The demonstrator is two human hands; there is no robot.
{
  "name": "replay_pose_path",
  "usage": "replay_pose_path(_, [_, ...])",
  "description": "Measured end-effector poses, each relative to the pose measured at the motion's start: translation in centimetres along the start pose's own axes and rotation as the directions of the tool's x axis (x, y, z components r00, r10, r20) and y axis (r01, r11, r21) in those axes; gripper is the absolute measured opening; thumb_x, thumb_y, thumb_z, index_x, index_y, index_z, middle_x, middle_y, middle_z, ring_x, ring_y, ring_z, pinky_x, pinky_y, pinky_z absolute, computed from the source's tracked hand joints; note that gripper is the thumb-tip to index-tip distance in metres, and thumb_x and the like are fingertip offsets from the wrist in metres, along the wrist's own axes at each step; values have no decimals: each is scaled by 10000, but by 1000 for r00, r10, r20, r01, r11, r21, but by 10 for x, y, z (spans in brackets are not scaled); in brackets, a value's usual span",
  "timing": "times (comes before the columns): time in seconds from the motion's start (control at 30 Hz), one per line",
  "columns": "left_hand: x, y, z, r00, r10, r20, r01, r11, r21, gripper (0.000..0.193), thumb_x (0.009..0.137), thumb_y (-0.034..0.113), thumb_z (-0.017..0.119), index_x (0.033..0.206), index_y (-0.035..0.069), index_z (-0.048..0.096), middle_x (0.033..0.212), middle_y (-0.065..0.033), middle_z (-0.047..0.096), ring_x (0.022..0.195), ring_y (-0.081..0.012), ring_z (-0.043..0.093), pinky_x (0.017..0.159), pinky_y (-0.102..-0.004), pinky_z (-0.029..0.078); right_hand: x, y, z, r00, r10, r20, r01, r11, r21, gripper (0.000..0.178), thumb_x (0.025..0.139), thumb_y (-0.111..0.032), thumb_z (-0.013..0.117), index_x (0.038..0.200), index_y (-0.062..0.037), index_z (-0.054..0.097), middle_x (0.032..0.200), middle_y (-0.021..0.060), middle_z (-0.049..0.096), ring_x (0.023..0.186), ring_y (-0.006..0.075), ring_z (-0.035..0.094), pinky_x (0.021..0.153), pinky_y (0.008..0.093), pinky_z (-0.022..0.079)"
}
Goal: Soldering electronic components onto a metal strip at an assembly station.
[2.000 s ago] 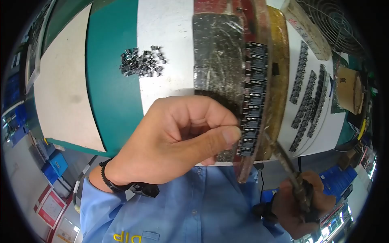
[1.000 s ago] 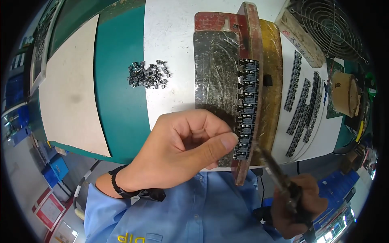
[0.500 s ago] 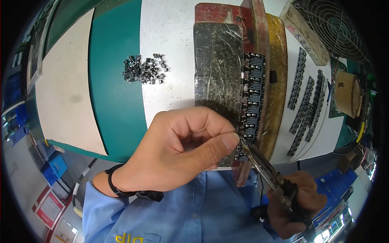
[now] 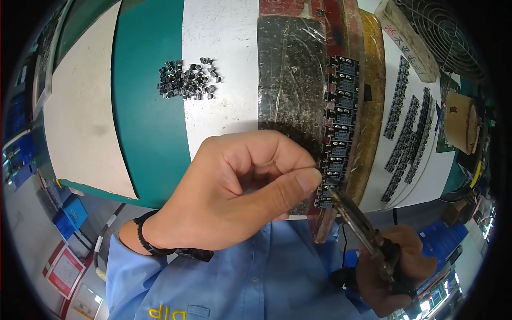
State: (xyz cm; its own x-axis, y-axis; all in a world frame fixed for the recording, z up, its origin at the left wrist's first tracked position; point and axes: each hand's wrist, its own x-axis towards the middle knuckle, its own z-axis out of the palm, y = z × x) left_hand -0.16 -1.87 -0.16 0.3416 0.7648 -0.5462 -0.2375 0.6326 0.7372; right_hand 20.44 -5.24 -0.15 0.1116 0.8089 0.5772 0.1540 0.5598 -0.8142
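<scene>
My left hand (image 4: 234, 194) is closed in a pinch, thumb against forefinger, beside the lower end of a strip of small black circuit boards (image 4: 341, 128). Whatever sits between the fingertips is too small to make out. The strip lies along a reddish-brown holder (image 4: 335, 37). My right hand (image 4: 418, 258) grips a soldering iron (image 4: 358, 221) with a long metal front part and a dark handle. Its tip points up and left at the boards near the strip's lower end, just right of my left thumb.
Small black and silver components (image 4: 186, 80) lie heaped at left, across the green mat (image 4: 146, 117) and white sheet (image 4: 218, 21). More board strips (image 4: 400, 144) rest on the right. A fan (image 4: 445, 34) stands at the far right behind a pale block (image 4: 408, 42).
The view has shifted slightly, so the holder and strip appear further right and higher. Both hands stay near the strip's lower end, the left still pinching and the right still holding the iron.
</scene>
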Motion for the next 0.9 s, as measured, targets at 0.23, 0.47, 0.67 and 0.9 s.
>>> replay_pose_path(0.23, [1,-3,-1,1000,-10,-12,10,1000,-27,92,851,62,582,860,-27,565,730,-64,607,546,-63,528,504,-181,418,2,3,2,999,23,34,-25,998,53,290,855,-235,562,864,46,491,565,41,494,356,118,421,345,195,342])
replay_pose_path(0.47, [0,-2,0,1000,18,-16,-18,999,-34,95,846,63,588,852,-28,564,724,-71,607,543,-66,529,497,-180,420,16,-4,-81,656,413,632,-600,793,105,237,866,-140,549,1057,-23,472,646,60,523,479,112,482,418,179,377])
replay_pose_path(0.67, [0,-4,-2,999,22,-34,-22,1000,-10,95,839,63,595,833,-24,559,705,-73,602,521,-75,533,482,-180,424,-1,37,-10,821,-570,29,570,821,-4,324,874,-79,529,1179,-86,421,806,124,609,663,154,604,546,190,474])
replay_pose_path(0.9, [-1,1,2,998,11,-67,-9,1000,27,93,838,65,593,823,-18,556,692,-70,595,500,-83,535,468,-186,429,9,14,-21,874,-436,214,459,886,-68,318,860,-151,545,1145,-116,406,831,122,621,720,197,612,601,251,488])
